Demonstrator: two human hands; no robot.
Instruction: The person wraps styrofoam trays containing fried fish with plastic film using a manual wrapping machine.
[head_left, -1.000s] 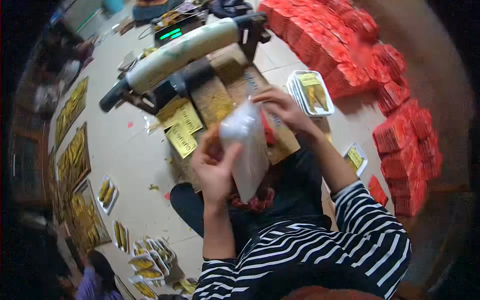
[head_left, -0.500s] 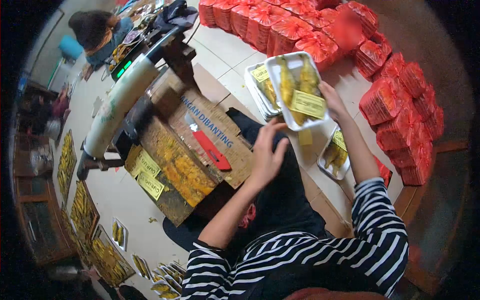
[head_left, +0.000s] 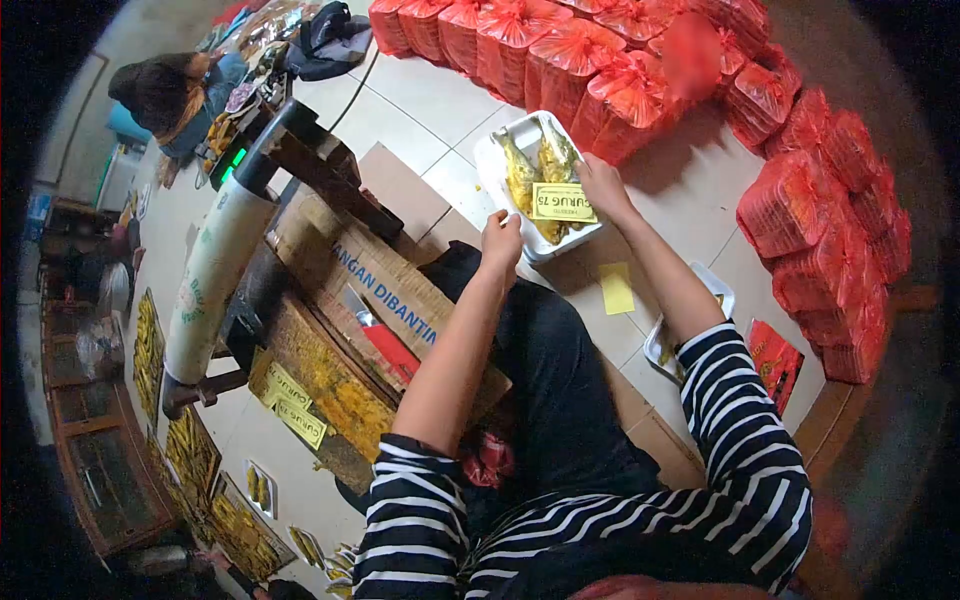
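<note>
One white tray (head_left: 492, 162) of yellow fish (head_left: 518, 175) is sitting beyond the person's knee, with more white rim showing beneath its near side. The right hand (head_left: 600, 188) is gripping the tray's right edge, where a yellow label (head_left: 562, 202) is lying across the fish. The left hand (head_left: 502, 238) is curling its fingers at the near-left edge; whether they are pinching the rim I cannot tell. A yellow slip (head_left: 617, 288) is lying on the tiled floor (head_left: 415, 125) between the tray and the right forearm, which is partly hiding a second tray (head_left: 722, 290). Tied red bags (head_left: 625, 100) are standing just behind. Left of the left forearm, a red-handled knife (head_left: 390, 348) is resting beside printed cardboard (head_left: 395, 275), near a film roll (head_left: 215, 280).
</note>
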